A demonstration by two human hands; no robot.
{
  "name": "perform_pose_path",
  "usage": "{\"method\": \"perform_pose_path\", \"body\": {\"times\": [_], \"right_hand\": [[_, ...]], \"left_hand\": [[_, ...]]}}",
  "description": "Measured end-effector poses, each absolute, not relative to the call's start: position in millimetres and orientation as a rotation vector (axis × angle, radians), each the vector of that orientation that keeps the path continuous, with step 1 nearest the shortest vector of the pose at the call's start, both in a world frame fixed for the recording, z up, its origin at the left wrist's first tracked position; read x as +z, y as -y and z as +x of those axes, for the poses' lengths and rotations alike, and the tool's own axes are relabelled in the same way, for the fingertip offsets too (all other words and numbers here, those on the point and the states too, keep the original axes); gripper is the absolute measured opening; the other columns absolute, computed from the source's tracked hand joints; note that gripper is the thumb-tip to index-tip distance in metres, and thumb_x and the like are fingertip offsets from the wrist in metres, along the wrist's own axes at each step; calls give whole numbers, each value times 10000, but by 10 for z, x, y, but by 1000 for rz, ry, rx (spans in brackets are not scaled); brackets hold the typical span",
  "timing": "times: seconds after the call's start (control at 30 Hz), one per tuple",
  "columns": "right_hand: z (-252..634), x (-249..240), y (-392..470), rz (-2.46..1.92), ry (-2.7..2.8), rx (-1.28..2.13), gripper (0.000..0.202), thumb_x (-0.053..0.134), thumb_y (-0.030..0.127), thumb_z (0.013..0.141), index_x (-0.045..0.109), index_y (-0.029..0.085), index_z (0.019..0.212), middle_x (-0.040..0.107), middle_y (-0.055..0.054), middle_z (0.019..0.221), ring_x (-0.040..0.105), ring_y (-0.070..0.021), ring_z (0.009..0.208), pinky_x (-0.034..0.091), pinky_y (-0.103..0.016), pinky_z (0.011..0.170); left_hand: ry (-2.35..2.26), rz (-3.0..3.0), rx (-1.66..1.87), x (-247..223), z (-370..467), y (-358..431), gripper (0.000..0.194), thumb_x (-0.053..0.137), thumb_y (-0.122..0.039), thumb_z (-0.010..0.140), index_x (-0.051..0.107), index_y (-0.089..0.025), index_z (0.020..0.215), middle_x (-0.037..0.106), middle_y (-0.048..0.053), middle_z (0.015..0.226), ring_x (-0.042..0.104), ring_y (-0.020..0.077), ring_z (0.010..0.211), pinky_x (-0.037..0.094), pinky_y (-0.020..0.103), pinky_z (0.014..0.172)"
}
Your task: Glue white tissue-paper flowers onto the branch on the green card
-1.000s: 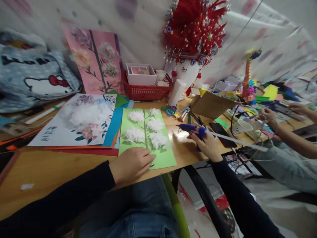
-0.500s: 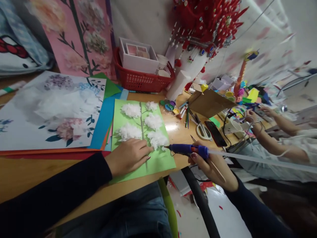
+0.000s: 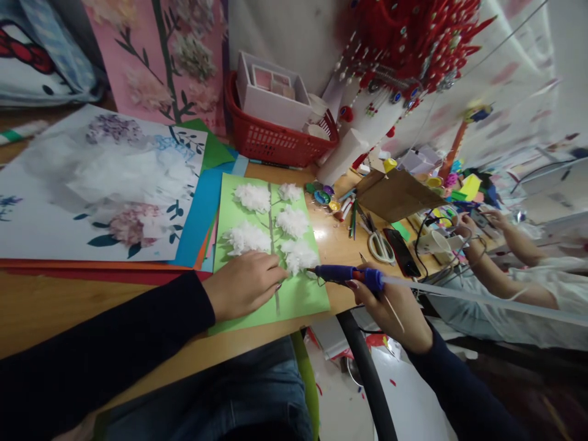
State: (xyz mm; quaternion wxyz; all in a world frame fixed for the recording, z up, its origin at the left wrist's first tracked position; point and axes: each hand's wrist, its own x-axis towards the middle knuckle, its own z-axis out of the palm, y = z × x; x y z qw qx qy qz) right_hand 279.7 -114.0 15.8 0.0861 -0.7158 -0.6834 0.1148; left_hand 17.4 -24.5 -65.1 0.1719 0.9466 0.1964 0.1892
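Observation:
A blue hot glue gun (image 3: 346, 274) is gripped in my right hand (image 3: 399, 306), and a long clear glue stick (image 3: 459, 295) runs out of its back. Its nozzle is at the edge of the lower right white paper flower (image 3: 298, 255); whether it touches cannot be told. A thin pale stick (image 3: 394, 313) pokes out below that hand. My left hand (image 3: 245, 283) lies on the green sheet (image 3: 301, 298), fingers stretched toward the same flower, their tips close to it. Several fluffy white flowers (image 3: 252, 197) sit along a grey painted stem (image 3: 271, 226) on the sheet.
Left lie stacked coloured papers (image 3: 195, 214) under a white flower picture (image 3: 55, 239). Behind stands a red basket (image 3: 280, 144) with a white box (image 3: 275, 110). Scissors (image 3: 380, 248), a phone (image 3: 402, 252) and a cardboard piece (image 3: 399, 196) are right. Another person's arm (image 3: 487, 263) is farther right.
The camera view has tilted and shifted slightly, so the table things sit a little differently. Both hands and the glue gun keep nearly the same place over the green sheet.

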Motion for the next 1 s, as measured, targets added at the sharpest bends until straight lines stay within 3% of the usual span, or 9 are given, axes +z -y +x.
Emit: {"method": "perform_pose_path", "body": {"times": [0.3,0.57,1.0], "right_hand": [[2772,169,1154,-2073,2063,214,487,409,629,889,601,182,850,631,-34,605,572,-181,507,413,-285,516],[2744,167,1150,-2072,2001,339,411,429,587,895,580,206,867,686,-35,640,561,-159,446,419,-280,481],[2777,141,1180,-2002,2148,141,425,412,580,913,593,204,837,632,-22,609,604,-192,511,422,-289,499]], "left_hand": [[-544,2684,544,-666,177,237,262,406,-216,963,636,-150,1070,603,76,898,568,221,809,458,373,741],[-514,2701,574,-653,167,234,247,410,-207,966,647,-150,1007,601,66,857,555,203,786,440,347,732],[-487,2711,585,-677,157,240,253,401,-211,967,644,-154,1010,598,68,864,544,206,785,439,354,731]]}}
